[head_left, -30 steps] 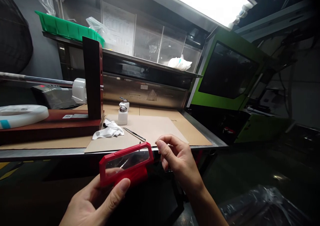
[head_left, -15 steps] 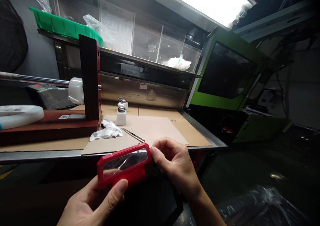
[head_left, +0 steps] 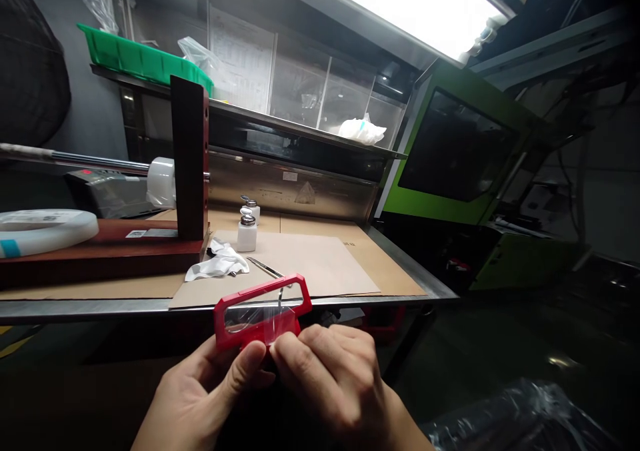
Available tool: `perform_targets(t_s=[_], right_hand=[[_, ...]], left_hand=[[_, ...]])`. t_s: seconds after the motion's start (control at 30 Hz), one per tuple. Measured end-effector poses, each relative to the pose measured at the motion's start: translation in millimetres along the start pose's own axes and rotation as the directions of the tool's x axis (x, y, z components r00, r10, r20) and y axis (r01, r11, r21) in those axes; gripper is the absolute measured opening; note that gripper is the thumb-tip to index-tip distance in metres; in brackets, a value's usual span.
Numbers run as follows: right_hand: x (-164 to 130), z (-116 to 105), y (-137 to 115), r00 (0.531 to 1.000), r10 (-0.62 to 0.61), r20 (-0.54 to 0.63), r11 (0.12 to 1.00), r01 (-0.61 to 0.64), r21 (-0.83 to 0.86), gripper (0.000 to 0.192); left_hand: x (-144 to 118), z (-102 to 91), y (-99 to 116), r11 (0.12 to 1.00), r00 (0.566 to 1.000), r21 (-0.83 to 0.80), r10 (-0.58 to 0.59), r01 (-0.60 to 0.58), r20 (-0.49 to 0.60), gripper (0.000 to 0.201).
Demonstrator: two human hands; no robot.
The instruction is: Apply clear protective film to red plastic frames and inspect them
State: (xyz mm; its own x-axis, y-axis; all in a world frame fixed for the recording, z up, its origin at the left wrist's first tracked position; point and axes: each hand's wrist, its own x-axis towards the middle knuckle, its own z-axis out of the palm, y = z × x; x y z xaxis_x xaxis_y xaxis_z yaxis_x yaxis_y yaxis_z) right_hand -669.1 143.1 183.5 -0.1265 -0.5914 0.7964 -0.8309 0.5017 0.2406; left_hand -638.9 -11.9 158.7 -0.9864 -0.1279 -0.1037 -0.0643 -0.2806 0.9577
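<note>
- Red windowed part (head_left: pixel 251 334) is being held at lower centre of my view, in front of the bench edge (head_left: pixel 125 307).
- My left hand (head_left: pixel 196 396) is grasping its left end; my right hand (head_left: pixel 334 371) is curling at its lower edge, fingertips hidden, so I cannot tell its grip.
- Behind, a slim metal tool (head_left: pixel 264 266) is lying partly blocked by the part.
- Left of centre, I'm seeing a white cloth (head_left: pixel 221 260) lying near two bottles (head_left: pixel 247 239).
- Farther left, a dark red stand (head_left: pixel 189 164) is rising.
</note>
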Motion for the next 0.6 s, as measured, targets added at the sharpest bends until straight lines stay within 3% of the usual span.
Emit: perform_targets(t_s=[0.27, 0.33, 0.37, 0.43, 0.5, 0.53, 0.6], right_hand=[[8.4, -0.8, 2.6, 1.0, -0.015, 0.019, 0.999, 0.014, 0.034, 0.014], [12.1, -1.7, 5.7, 0.996, 0.074, -0.042, 0.99, -0.068, 0.126, 0.012], [15.7, -2.8, 8.2, 0.98, 0.177, -0.087, 0.967, -0.156, 0.202, 0.01], [26.9, -6.1, 15.6, 0.88, 0.457, -0.132, 0.836, -0.374, 0.401, 0.009], [43.5, -10.5, 25.1, 0.744, 0.666, -0.044, 0.595, -0.495, 0.633, 0.016], [53.2, -12.9, 29.8, 0.706, 0.708, 0.028, 0.467, -0.498, 0.731, 0.023], [73.7, -18.1, 37.2, 0.703, 0.698, 0.136, 0.25, -0.417, 0.874, 0.032]], left_hand=[[0.6, 4.4, 16.6, 0.997, 0.998, -0.061, 0.034, -0.037, -0.049, 0.06], [2.2, 4.2, 23.5, 0.996, 0.998, -0.086, 0.016, -0.021, -0.063, 0.06], [3.3, 4.1, 28.4, 0.995, 0.997, -0.093, 0.024, -0.031, -0.074, 0.06], [5.9, 4.2, 41.5, 0.991, 0.994, -0.102, 0.077, -0.084, -0.079, 0.056], [9.1, 4.4, 58.3, 0.983, 0.989, -0.108, 0.148, -0.148, -0.01, 0.053], [10.7, 4.5, 67.6, 0.979, 0.983, -0.101, 0.179, -0.174, 0.042, 0.051], [13.0, 4.8, 86.5, 0.962, 0.956, -0.069, 0.272, -0.266, 0.11, 0.047]])
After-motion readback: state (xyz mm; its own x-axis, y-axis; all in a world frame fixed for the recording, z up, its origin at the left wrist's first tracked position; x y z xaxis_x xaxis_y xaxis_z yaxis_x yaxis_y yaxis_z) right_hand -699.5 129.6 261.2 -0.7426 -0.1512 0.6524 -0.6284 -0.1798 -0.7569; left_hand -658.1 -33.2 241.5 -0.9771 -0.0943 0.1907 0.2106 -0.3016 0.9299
